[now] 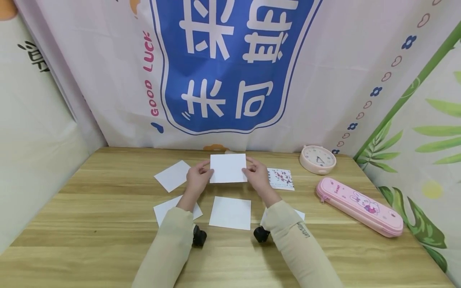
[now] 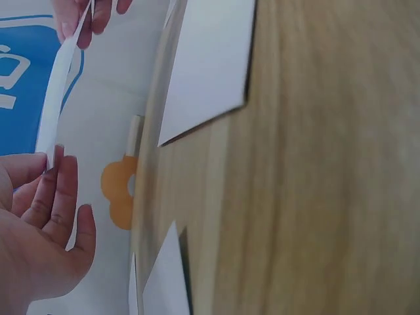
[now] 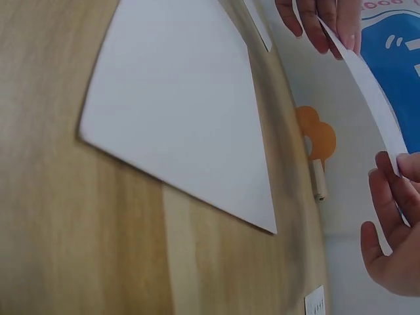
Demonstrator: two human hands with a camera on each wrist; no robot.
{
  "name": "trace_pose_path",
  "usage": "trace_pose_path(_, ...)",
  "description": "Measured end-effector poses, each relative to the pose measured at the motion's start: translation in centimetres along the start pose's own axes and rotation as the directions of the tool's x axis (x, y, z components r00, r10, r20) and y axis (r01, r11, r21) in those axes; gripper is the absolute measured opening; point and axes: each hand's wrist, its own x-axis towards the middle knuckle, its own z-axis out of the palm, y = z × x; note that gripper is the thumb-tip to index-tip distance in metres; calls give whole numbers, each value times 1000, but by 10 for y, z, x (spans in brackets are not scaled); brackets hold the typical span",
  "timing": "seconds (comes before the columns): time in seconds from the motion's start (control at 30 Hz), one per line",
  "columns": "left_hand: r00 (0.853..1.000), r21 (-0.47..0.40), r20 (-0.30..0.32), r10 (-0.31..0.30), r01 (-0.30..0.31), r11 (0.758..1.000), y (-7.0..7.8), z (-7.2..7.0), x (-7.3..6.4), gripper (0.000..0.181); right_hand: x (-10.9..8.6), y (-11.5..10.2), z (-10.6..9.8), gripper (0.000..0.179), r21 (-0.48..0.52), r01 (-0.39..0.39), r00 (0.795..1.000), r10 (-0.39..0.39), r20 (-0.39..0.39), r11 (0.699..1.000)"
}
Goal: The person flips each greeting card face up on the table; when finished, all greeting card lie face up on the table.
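Note:
A blank white square card [image 1: 228,168] is held up over the far part of the table, its face toward the head camera. My left hand [image 1: 197,180] pinches its left edge between thumb and fingers. The opposite edge is pinched by my right hand [image 1: 258,178]. Both wrist views show the card edge-on and slightly bowed. Below it lies a white card [image 1: 230,213], flat on the wood. Two more white cards lie to the left, one farther back [image 1: 172,176], the nearer one [image 1: 167,209] partly behind my left forearm. My right sleeve hides most of another white card [image 1: 299,215].
Right of my right hand lies a card printed with red blossoms [image 1: 281,179]. A round pink clock [image 1: 318,160] stands at the back right, with a pink rabbit pencil case [image 1: 360,208] nearer. Behind the wooden table [image 1: 108,224] hangs a printed cloth [image 1: 122,100].

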Motion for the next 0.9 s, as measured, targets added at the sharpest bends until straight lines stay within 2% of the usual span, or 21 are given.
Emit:
trace_pose_path(0.13,999,-39,27,-31,32,999,-1,-3,-1,24,-1,-1,-3,28,12,-65,998,65,1,998)
trace_pose_path(0.27,998,-122,43,-40,45,991,-1,-6,-3,18,-4,-4,-7,17,51,-97,995,97,-1,994)
trace_pose_path(0.33,998,-149,48,-40,47,988,0,-7,-4,17,-6,-6,-9,15,63,-89,996,89,-6,994)
trace_pose_path(0.53,999,-142,40,-31,36,989,2,-11,-6,20,-8,-7,-13,14,113,-82,997,82,3,990)
trace_pose_path(0.63,998,-215,56,-41,52,975,3,-11,-7,21,-7,-2,-13,14,185,-45,999,42,17,982)
trace_pose_path(0.77,995,-294,95,-22,50,955,-5,-10,-6,23,8,29,-9,17,263,-11,999,-3,51,965)
trace_pose_path(0.9,992,-317,129,-7,48,947,-32,-5,7,28,27,66,-6,22,339,-2,993,-38,111,941)
